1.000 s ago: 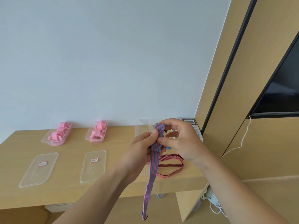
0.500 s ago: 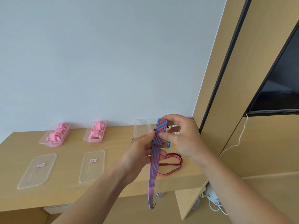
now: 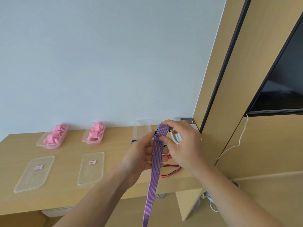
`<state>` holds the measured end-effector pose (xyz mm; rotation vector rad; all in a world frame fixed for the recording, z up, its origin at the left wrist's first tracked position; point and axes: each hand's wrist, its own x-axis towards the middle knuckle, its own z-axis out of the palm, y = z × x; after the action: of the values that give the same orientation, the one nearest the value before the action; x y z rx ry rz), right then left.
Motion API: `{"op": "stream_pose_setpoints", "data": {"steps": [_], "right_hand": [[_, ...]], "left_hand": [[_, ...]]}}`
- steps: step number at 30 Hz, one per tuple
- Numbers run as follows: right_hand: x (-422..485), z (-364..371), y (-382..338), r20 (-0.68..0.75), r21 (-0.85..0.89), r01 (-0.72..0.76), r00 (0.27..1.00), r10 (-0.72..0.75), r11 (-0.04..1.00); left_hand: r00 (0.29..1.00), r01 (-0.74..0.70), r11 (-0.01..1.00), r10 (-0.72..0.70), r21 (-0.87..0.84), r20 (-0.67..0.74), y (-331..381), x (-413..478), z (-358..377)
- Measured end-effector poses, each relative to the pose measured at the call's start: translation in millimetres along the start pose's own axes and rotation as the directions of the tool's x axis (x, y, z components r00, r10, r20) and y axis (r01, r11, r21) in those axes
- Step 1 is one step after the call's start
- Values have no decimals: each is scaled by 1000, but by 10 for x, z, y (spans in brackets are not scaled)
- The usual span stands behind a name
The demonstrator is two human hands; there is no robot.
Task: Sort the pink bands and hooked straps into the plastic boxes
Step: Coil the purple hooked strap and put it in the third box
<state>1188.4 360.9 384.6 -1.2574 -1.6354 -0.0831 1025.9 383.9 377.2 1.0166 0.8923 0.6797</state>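
Both hands are up in front of the desk point(image 3: 70, 151), busy with 1 striped strap point(image 3: 155, 163) that has blue and red lines running lengthwise. The right hand point(image 3: 183, 145) has the folded-over top of it clamped between thumb and index finger, with the other fingers loosely curled behind. The left hand point(image 3: 141, 156) grips it just below, thumb pressed on the front and fingers curled round the back. From there the strap hangs toward 6 o'clock, past the desk edge and out of view, so I can't see the lower end.

A red strap point(image 3: 170, 173) lies on the desk at 6 o'clock of the right hand, partly hidden by it. A bit of blue strap point(image 3: 133, 141) peeks out at 10 o'clock of the left hand.

The empty box point(image 3: 141, 130) sits right behind the hands, at 12 o'clock of the left one. Off at 9 o'clock along the wall are the middle box point(image 3: 84, 140) and the left box point(image 3: 40, 143), each holding pink bands point(image 3: 55, 136). At 6 o'clock of each box a lid lies flat with a small label: the left lid point(image 3: 29, 179) and the right lid point(image 3: 91, 176).

A dark screen point(image 3: 287, 79) is at 2 o'clock, with a white cable point(image 3: 241, 136) dangling below it.
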Motion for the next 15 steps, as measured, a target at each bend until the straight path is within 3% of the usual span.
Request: {"op": "stream_pose_setpoints", "data": {"steps": [6, 15], "right_hand": [[-146, 9, -17, 24, -14, 215, 976, -215, 976], [-321, 106, 29, 71, -49, 255, 965, -251, 966]], "left_hand": [[999, -46, 999, 46, -24, -19, 103, 9, -35], [995, -98, 993, 96, -69, -34, 205, 21, -62]]}}
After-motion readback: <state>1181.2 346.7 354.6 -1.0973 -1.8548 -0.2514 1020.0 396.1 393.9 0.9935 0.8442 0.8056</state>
